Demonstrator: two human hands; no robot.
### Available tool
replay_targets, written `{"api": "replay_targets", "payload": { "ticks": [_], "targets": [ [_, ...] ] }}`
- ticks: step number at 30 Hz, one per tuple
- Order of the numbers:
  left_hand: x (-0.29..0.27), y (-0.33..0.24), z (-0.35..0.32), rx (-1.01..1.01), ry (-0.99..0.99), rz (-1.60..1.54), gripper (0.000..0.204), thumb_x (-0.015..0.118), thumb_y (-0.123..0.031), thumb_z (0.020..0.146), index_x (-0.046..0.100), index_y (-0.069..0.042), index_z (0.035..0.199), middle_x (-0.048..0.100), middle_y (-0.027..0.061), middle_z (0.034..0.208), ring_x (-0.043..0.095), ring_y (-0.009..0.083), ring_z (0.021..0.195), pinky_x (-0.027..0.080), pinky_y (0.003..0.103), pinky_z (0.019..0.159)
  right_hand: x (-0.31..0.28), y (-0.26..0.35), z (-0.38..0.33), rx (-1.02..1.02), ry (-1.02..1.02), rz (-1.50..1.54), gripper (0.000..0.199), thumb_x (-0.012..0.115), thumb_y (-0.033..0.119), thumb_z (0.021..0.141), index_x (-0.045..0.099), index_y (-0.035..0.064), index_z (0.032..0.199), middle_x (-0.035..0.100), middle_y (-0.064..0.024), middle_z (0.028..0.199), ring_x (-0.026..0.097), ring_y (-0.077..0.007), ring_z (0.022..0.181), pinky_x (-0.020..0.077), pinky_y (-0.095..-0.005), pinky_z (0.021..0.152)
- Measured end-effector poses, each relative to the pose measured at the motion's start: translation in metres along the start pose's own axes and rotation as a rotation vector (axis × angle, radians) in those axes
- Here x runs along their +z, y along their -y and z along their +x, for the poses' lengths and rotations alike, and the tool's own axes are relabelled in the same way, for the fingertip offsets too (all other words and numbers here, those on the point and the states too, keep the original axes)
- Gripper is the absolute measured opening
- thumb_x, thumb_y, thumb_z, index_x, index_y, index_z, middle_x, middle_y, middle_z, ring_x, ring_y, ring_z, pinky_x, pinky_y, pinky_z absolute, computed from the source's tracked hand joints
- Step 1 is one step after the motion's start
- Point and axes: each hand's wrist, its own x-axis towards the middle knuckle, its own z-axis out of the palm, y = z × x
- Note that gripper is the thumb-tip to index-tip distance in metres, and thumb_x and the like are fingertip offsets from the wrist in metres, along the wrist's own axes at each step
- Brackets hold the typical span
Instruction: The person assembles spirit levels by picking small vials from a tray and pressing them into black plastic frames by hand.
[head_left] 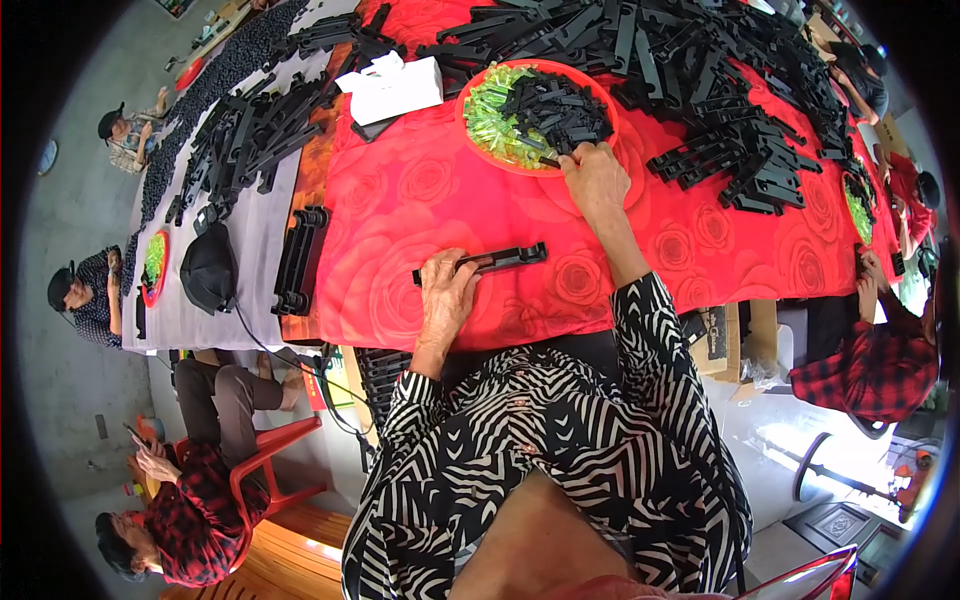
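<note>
The left hand (447, 290) pins a long black plastic strip (485, 262) flat on the red tablecloth (400, 200), fingers curled over its left end. At one o'clock, the right hand (594, 175) reaches into the red bowl (480, 160), fingertips pinched among small black pieces (560, 110); what they grip I cannot tell.

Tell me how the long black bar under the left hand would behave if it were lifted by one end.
The black bar looks like moulded plastic, so probably stiff and light. It lies flat on the red cloth, unlikely to roll. The left hand pins one end; the right hand reaches the red bowl.
</note>
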Motion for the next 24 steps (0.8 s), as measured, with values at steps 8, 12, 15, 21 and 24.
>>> {"api": "replay_targets", "payload": {
  "ticks": [8,12,15,21,24],
  "targets": [
    [-0.002,-0.004,0.002,0.018,-0.031,0.03,0.029,0.071,-0.009,0.073,0.063,-0.007,0.1,0.052,0.013,0.118,0.047,0.0337,0.116,0.038,0.047,0.095,0.009,-0.007,0.003,-0.054,0.032,0.06,0.02,0.067,0.02,0.077,0.061,0.0013,0.082,0.061,-0.0186,0.09,0.063,-0.0366,0.08,0.0514,-0.0467,0.068],
    [-0.008,-0.01,0.004,0.013,-0.109,0.077,0.032,0.071,-0.008,0.072,0.061,-0.005,0.102,0.051,0.0139,0.12,0.045,0.0345,0.118,0.037,0.049,0.096,0.015,-0.015,0.0,-0.116,-0.078,0.174,0.016,0.066,0.015,0.075,0.059,0.0021,0.079,0.061,-0.0173,0.086,0.061,-0.0371,0.076,0.0491,-0.0479,0.065],
    [-0.017,-0.021,0.008,-0.02,-0.2,0.041,0.031,0.07,-0.006,0.073,0.061,-0.003,0.102,0.054,0.0136,0.115,0.048,0.0343,0.114,0.038,0.049,0.096,0.012,-0.017,-0.004,-0.202,-0.126,0.297,0.012,0.065,0.011,0.076,0.057,0.0024,0.079,0.06,-0.0142,0.081,0.06,-0.0324,0.069,0.047,-0.0446,0.061],
    [-0.043,-0.051,0.031,-0.224,-0.234,-0.402,0.025,0.066,-0.001,0.079,0.061,0.0,0.104,0.063,0.0133,0.098,0.061,0.0296,0.096,0.046,0.036,0.088,-0.028,0.014,-0.046,-0.243,0.41,0.838,0.007,0.058,0.002,0.084,0.052,0.0021,0.079,0.053,-0.0009,0.071,0.048,-0.0074,0.063,0.0407,-0.0268,0.056],
    [-0.04,-0.053,0.035,-0.377,-0.163,-0.808,0.025,0.064,-0.001,0.085,0.061,0.002,0.109,0.065,0.0113,0.097,0.065,0.0206,0.091,0.05,0.028,0.08,-0.034,0.022,-0.068,-0.25,0.608,0.973,0.007,0.056,0.0,0.085,0.051,0.0015,0.08,0.051,0.0024,0.071,0.046,-0.0049,0.066,0.0399,-0.0241,0.058]
  ]
}}
